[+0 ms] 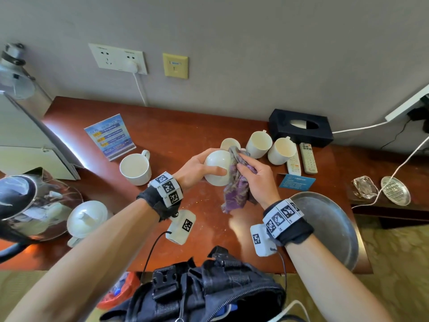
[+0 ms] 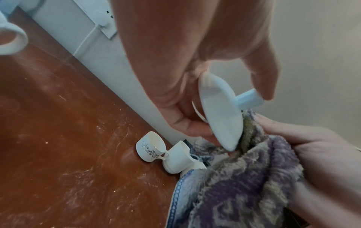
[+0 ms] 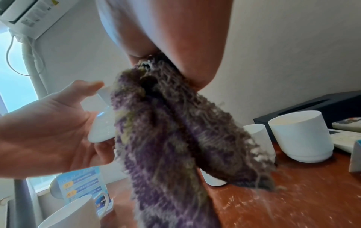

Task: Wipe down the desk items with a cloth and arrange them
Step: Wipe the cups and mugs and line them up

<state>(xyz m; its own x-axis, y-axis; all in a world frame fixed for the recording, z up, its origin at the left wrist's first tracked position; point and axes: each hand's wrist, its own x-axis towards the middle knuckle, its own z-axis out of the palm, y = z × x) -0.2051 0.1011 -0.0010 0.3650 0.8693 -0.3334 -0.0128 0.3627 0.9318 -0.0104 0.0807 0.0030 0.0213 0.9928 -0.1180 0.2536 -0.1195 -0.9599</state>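
My left hand (image 1: 197,167) grips a white ceramic lid (image 1: 218,163) by its rim above the middle of the brown desk (image 1: 176,126). In the left wrist view the lid (image 2: 220,117) stands on edge, its small knob pointing away from the palm. My right hand (image 1: 257,180) holds a bunched purple and grey cloth (image 1: 236,189) against the lid's right side. The cloth (image 3: 166,131) hangs down from that hand and hides most of the lid (image 3: 101,123) in the right wrist view.
White mugs stand at the left (image 1: 135,169) and behind the hands (image 1: 258,145), (image 1: 282,151). A black tissue box (image 1: 301,127), two remotes (image 1: 307,158), a round metal tray (image 1: 325,226), a lidded white pot (image 1: 87,218), a kettle (image 1: 21,201) and a blue sign (image 1: 110,135) crowd the desk.
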